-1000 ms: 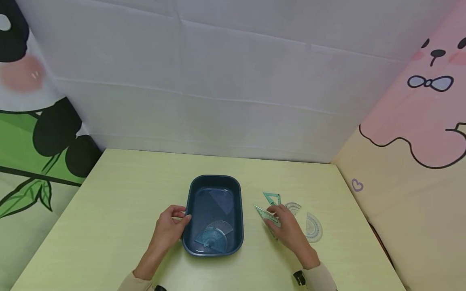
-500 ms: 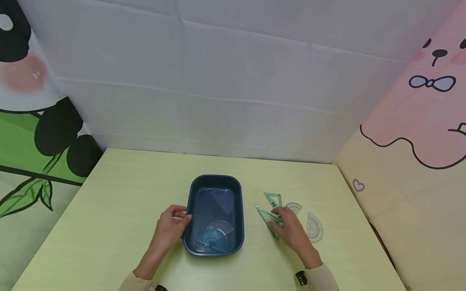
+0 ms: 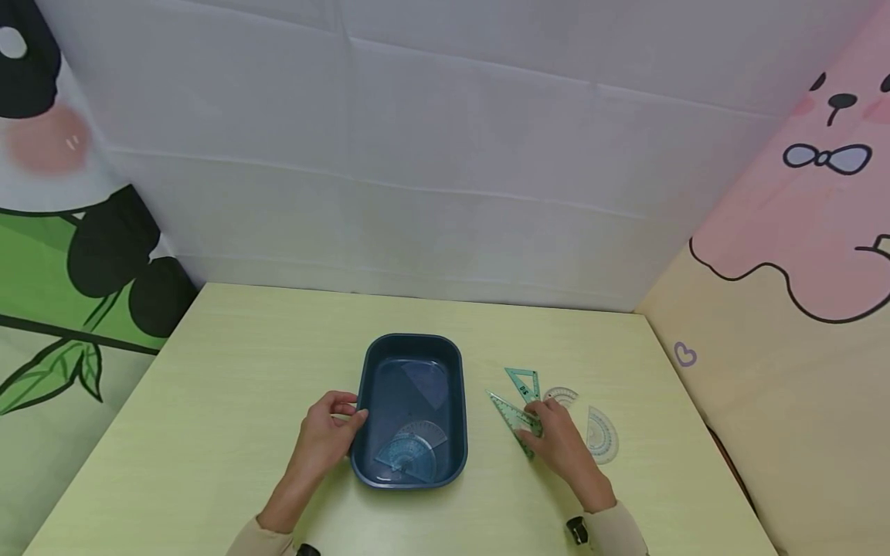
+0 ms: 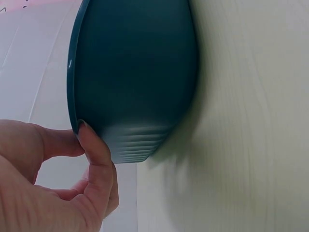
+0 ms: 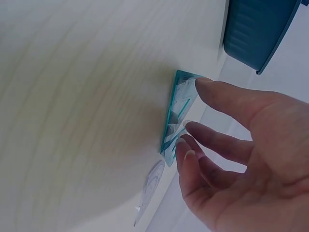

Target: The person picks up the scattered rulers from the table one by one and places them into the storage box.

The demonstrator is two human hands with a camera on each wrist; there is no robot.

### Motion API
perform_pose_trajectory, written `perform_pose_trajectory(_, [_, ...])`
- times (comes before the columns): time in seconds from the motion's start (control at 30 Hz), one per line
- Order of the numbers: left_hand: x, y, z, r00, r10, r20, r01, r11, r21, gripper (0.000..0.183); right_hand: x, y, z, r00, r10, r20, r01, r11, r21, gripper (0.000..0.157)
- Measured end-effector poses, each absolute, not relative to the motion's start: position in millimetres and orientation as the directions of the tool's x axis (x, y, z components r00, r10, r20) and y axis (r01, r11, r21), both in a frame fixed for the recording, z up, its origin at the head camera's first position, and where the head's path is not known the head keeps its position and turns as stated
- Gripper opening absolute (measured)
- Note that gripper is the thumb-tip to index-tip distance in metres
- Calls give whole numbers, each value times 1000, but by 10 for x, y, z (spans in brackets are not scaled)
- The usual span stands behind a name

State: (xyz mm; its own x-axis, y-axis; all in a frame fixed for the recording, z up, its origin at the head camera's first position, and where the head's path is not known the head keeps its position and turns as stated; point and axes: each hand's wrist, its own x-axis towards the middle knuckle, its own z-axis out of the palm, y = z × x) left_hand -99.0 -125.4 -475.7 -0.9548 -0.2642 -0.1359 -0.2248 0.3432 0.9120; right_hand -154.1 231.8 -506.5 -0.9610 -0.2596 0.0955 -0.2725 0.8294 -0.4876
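A dark blue plastic tray point(image 3: 395, 386) stands mid-table, and my left hand point(image 3: 330, 432) pinches its left rim between thumb and fingers. In the left wrist view the thumb and a finger point(image 4: 96, 152) meet at the rim of the tray point(image 4: 135, 63). To the tray's right, my right hand point(image 3: 558, 444) has its thumb and curled fingers around a green clear set square point(image 3: 511, 417). The right wrist view shows the thumb point(image 5: 222, 94) at one end of the set square point(image 5: 181, 104) and the fingertips near its other end; exact contact is partly hidden.
Inside the tray lie a blue protractor point(image 3: 410, 455), a clear protractor point(image 3: 431, 432) and a faint clear triangle point(image 3: 426, 384). Behind the right hand are a smaller teal set square point(image 3: 523, 380) and a clear protractor point(image 3: 562, 395). Another clear protractor point(image 3: 601, 436) lies right.
My right hand has slid slightly right along the green set square, its thumb and fingertips shifting toward the near right end. The set square stays almost in place. My left hand keeps holding the tray rim.
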Motion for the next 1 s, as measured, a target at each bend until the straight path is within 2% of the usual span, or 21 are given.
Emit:
perform_pose_trajectory(0.4, [-983,-1247,-4749,-954,-264,-145,-233,342,910,32,-1514,2315,-5061,-972,-234,32,-218,839,-498,39])
perform_pose_trajectory(1.0, [-990,-1248,-4754,-951,-271,-151,-242,346,907,33,-1510,2309,-5058,-974,-225,19,-202,831,-519,38])
